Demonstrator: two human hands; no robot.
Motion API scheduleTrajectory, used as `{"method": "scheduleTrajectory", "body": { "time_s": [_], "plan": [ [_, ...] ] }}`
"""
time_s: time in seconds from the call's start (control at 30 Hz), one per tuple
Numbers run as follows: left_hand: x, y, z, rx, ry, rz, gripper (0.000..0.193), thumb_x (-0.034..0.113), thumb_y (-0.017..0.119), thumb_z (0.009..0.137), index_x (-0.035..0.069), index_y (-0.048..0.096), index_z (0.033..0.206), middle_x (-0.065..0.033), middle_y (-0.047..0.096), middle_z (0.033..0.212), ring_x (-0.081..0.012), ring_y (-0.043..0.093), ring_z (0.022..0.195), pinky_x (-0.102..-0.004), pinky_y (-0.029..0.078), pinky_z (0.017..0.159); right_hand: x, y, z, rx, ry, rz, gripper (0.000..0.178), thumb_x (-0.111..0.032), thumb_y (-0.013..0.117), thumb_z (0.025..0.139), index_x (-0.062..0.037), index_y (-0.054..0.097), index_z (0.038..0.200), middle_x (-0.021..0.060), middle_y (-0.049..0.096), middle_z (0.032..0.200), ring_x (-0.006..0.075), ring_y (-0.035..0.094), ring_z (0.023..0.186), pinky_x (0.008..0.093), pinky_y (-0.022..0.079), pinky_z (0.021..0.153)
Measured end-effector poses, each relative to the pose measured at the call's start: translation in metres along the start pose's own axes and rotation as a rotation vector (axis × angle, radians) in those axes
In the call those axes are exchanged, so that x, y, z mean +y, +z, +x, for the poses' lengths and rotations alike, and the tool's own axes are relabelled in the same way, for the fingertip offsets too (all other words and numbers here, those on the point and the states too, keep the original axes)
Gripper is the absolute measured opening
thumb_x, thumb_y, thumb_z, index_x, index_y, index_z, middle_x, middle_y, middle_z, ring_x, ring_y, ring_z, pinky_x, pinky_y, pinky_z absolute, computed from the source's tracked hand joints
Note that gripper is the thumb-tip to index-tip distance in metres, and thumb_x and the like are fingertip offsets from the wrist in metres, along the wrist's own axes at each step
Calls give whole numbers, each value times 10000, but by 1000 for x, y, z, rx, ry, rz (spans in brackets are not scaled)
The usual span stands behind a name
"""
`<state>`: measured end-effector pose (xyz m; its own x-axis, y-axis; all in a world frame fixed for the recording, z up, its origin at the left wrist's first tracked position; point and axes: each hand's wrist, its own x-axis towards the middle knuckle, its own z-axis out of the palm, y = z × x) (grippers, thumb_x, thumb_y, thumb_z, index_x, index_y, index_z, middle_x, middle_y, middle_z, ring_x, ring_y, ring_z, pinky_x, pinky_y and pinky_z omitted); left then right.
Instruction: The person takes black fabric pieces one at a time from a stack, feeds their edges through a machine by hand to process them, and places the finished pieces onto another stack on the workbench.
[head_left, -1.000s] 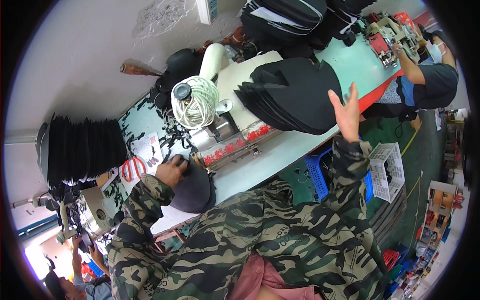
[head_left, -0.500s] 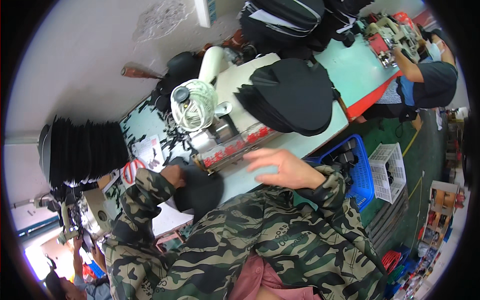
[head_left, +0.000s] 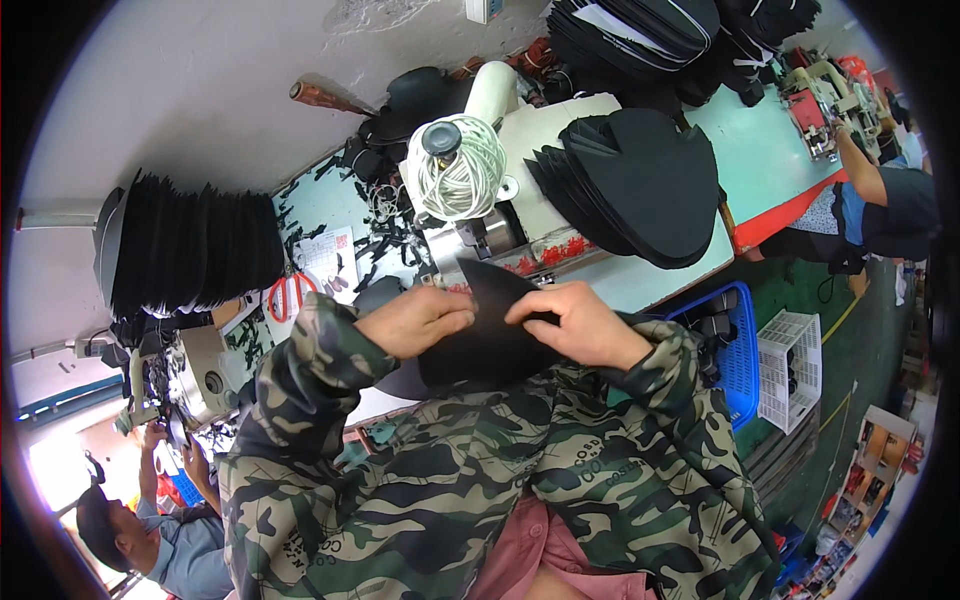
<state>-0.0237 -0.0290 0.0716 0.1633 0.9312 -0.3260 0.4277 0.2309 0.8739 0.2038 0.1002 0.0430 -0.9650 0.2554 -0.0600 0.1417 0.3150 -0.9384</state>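
Observation:
Both my hands are on a dark, flexible black panel (head_left: 490,345) with a pointed corner that stands up between them, in front of the sewing machine (head_left: 560,135). My left hand (head_left: 422,318) is closed, thumb and fingers pinching its left edge. My right hand (head_left: 574,322) pinches the right side with bent fingers. Below the hands the panel hangs close to my camouflage jacket. Another black piece (head_left: 378,293) lies on the table beside my left hand, partly hidden. The machine's needle area is hidden behind the panel.
A spool of white cord (head_left: 458,180) tops the machine. Stacked black panels (head_left: 650,190) lie right, another stack (head_left: 195,250) left. Red-handled scissors (head_left: 290,295) rest among black scraps. A blue basket (head_left: 740,350) and white crate (head_left: 790,365) stand right. People work at both sides.
My right hand has come down and left from above the table and now grips the panel. My left hand has moved right, and the panel is lifted with its pointed corner up.

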Motion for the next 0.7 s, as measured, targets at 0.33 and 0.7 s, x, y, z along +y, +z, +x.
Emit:
{"method": "scheduleTrajectory", "body": {
  "time_s": [0.33,0.7],
  "plan": [
    [-61,-45,15,-147,-600,-549,186,192,571,934,29,645,886,59,597,741,-30,507,622,-202,413,574,4,89,32,135,159,630,444,6,598,868,27,524,1305,136,635,1150,159,628,937,308,513,824],
    [-66,-42,56,-108,-143,-126,212,198,618,921,9,647,1015,-38,654,948,-144,586,830,-302,466,742,24,60,35,209,166,607,378,-29,616,837,26,600,1211,64,655,835,65,535,692,248,466,634]
  ]
}}
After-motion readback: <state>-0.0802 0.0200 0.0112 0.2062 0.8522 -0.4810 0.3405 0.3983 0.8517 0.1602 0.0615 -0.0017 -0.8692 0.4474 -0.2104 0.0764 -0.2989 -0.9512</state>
